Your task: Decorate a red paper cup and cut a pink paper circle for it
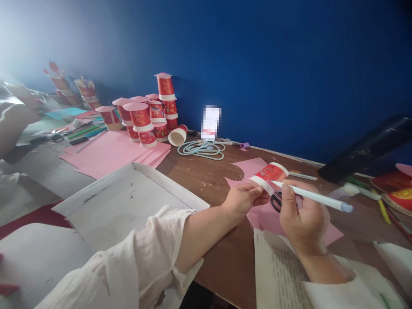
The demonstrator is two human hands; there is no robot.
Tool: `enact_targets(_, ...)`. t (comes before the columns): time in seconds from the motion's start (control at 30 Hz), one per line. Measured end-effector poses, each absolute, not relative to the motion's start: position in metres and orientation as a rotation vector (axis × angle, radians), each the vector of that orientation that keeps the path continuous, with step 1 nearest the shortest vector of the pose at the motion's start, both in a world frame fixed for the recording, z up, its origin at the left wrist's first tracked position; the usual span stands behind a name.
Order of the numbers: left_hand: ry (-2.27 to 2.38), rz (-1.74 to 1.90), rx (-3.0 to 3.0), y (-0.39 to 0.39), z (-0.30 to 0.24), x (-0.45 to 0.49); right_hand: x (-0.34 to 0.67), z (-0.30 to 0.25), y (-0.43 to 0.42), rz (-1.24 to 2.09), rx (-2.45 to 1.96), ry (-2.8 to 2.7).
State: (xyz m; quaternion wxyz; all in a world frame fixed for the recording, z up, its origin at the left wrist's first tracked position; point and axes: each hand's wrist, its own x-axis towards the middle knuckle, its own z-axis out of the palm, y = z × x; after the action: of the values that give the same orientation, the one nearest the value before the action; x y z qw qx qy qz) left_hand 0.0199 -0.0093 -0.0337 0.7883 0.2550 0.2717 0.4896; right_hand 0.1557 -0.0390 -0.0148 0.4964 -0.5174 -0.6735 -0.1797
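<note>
My left hand grips a red paper cup by its white rim, holding it on its side above a pink paper sheet. My right hand is closed around a white pen whose tip touches the cup near the rim. Black scissors lie on the pink sheet between my hands, partly hidden by my fingers.
Stacked red cups with pink lids stand on a pile of pink sheets at the back left. A coiled cable, a white cardboard tray, a printed page, pens and another person's arm surround the brown table.
</note>
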Motion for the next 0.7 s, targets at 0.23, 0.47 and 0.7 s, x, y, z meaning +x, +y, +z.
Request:
enact_targets(0.23, 0.626, 1.037, 0.557, -0.0098, -0.0305, 0.0193, 0.1569, -0.0141, -0.0373, -0.457, -1.281, -1.589)
enact_targets(0.47, 0.657, 1.032, 0.565, -0.0109, -0.0256, 0.0192, 0.1582, -0.0151, -0.0365, -0.455, -1.255, -1.633)
enact_targets(0.7, 0.668, 1.023, 0.576, -0.0109, -0.0259, 0.0187, 0.159, -0.0173, -0.0366, -0.449, -1.278, -1.653)
